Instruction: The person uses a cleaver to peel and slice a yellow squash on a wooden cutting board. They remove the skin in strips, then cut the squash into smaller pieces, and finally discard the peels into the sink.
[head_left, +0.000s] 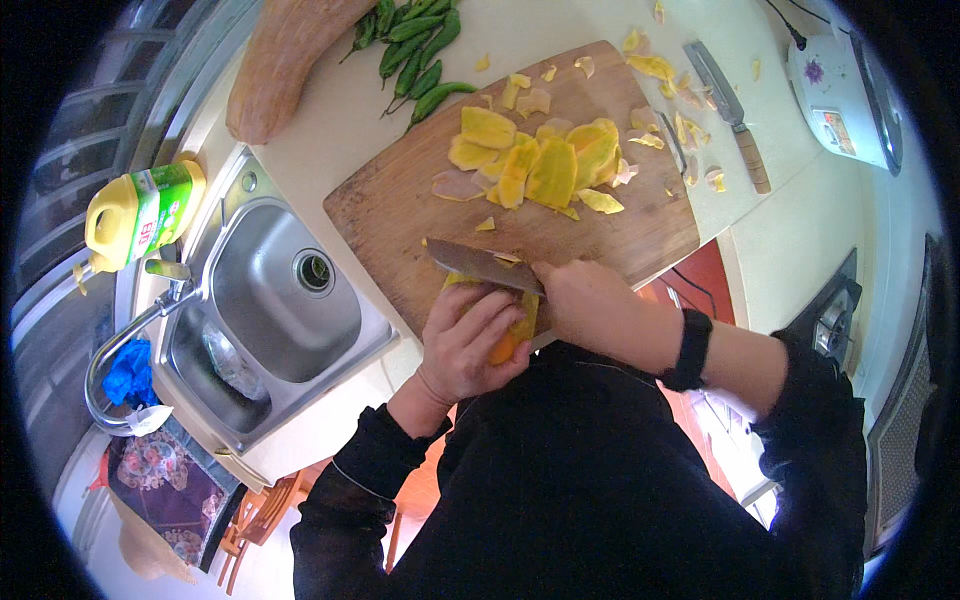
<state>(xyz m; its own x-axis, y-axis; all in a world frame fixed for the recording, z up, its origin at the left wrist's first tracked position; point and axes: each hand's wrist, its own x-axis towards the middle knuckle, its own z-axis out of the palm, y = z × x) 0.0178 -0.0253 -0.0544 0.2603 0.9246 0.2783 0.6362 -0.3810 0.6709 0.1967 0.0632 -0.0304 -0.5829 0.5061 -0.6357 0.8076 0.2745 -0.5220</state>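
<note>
Near the front edge of the wooden cutting board (390, 195), my left hand (472, 337) grips a peeled orange-yellow piece (514, 341), probably squash. My right hand (592, 307) is closed on a kitchen knife (480, 264); its broad blade lies across the top of that piece, just beyond my left fingers. The knife's handle is hidden in my hand. Behind the blade, yellow slices and cut peelings (551, 172) lie heaped on the board, with small scraps scattered around them.
Left of the board is a steel double sink (285, 300) with a faucet (135, 330) and a yellow detergent bottle (146, 214). A large tan squash (281, 67) and green peppers (416, 52) lie behind. Another knife (727, 112) rests at the right, near a white appliance (840, 105).
</note>
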